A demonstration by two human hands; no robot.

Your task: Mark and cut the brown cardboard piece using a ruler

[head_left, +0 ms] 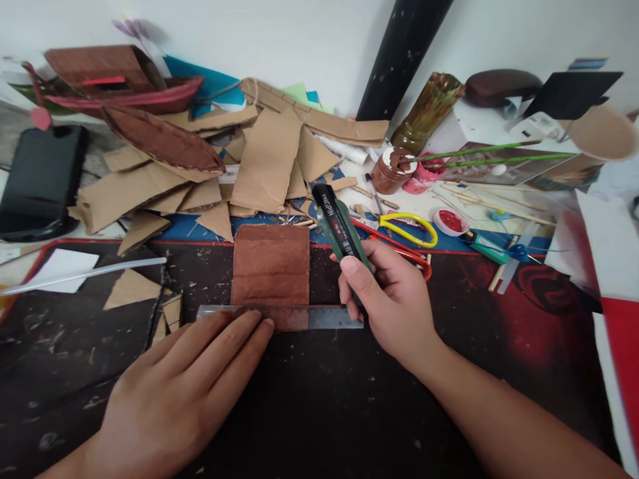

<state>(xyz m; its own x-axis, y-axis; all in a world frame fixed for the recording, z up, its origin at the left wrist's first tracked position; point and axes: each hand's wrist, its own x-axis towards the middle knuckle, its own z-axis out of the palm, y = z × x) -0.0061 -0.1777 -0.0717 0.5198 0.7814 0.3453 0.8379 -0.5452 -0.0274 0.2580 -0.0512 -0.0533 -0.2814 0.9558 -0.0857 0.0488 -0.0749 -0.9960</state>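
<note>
A brown painted cardboard piece (272,263) with crosswise creases lies flat on the dark table mat. Across its near edge runs a clear ruler (335,318), whose right end sticks out past the piece. My left hand (184,372) lies flat with fingers stretched, its fingertips pressing on the ruler's left part. In my right hand (399,306) is a green and black utility knife (339,229), wrapped by the fingers and tilted up to the left. The knife hand is at the ruler's right end; whether a blade is out is hidden.
Cardboard scraps (267,159) pile up behind the mat, beside a brown model boat (124,80) and a phone (42,179). Right of them stand paint jars (392,174), yellow-handled scissors (409,229) and a glue tube (484,246). A white plastic strip (100,271) crosses the left side.
</note>
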